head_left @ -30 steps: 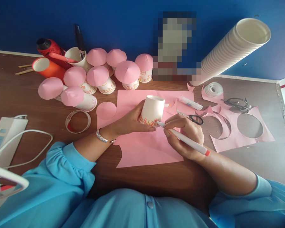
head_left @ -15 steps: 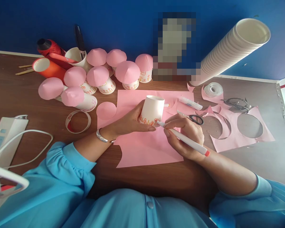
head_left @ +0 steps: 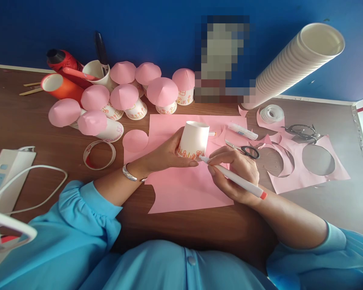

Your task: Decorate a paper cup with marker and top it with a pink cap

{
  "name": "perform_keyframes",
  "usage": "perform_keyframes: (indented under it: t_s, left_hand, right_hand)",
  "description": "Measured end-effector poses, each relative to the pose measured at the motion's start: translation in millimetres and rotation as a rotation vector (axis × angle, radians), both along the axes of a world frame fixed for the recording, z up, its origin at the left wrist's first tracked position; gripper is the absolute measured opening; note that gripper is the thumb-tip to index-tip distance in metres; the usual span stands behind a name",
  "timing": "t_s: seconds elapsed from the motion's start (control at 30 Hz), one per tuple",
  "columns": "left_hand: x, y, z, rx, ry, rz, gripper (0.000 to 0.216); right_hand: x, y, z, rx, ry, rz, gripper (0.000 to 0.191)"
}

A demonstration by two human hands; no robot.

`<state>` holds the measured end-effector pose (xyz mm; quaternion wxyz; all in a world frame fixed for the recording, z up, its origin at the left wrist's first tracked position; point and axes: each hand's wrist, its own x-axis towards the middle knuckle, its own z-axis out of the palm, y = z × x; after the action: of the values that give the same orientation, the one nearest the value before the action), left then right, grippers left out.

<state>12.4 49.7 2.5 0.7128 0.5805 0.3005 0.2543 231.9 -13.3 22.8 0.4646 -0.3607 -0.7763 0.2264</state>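
My left hand (head_left: 169, 153) is closed around a white paper cup (head_left: 195, 137), its fingers behind it and the thumb along its lower edge. Orange-red flowers and grass blades are drawn along the lower band of the cup. In a writing grip, my right hand (head_left: 237, 173) holds a white felt-tip pen (head_left: 240, 180) with an orange-red end. The pen's tip touches the cup near the drawn band at its lower right. Below both hands lies a pink paper sheet (head_left: 190, 189) with curved cut-outs.
Several decorated cups with pink cone tops (head_left: 162, 92) stand at the back left. A tall stack of paper cups (head_left: 293, 64) leans at the back right. Scissors (head_left: 250, 152), a glue tube (head_left: 243, 131), tape (head_left: 271, 114) and cut pink scraps (head_left: 308, 177) lie right. A power strip (head_left: 9, 177) is left.
The pen tip has shifted slightly left and down along the cup's lower band, my right hand moving with it. My left hand and the cup stay almost still.
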Motion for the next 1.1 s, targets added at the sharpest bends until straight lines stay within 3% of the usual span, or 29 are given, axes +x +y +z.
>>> perform_keyframes:
  t_s: [1.1]
  left_hand:
    - [0.5,-0.5,5.4,-0.059,-0.036,-0.012,0.074]
  right_hand:
    - [1.6,-1.1,2.7,0.013,0.007,-0.069,0.017]
